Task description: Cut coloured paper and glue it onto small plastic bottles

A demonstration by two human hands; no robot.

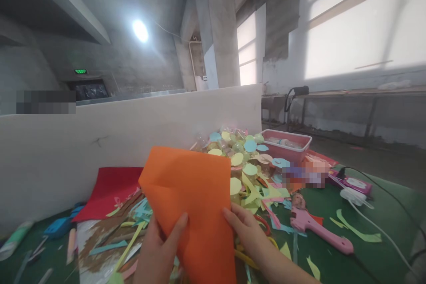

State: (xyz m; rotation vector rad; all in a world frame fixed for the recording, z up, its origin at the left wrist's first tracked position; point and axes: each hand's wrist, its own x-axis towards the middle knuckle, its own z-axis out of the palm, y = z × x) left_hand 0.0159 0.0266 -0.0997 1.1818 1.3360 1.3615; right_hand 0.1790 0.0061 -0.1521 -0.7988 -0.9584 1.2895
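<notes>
An orange sheet of paper (pixel 196 186) stands raised in front of me, its upper left corner bent. My left hand (pixel 163 239) grips its lower left side, thumb lying on the front face. On the right edge, my right hand (pixel 244 226) pinches the sheet between thumb and fingers. Behind the paper lies a heap of clear plastic pieces with round paper discs (pixel 250 169) in yellow, green and blue. A red sheet (pixel 108 191) rests at the left, partly covered by the orange one. Part of the heap is hidden behind the orange sheet.
A pink glue gun (pixel 321 230) lies at the right, near a white cable plug (pixel 356 196). Beyond the heap is a pink plastic bin (pixel 289 146). Paper scraps (pixel 133 248) cover the brown board at the left. A white partition (pixel 83 142) closes off the table's far side.
</notes>
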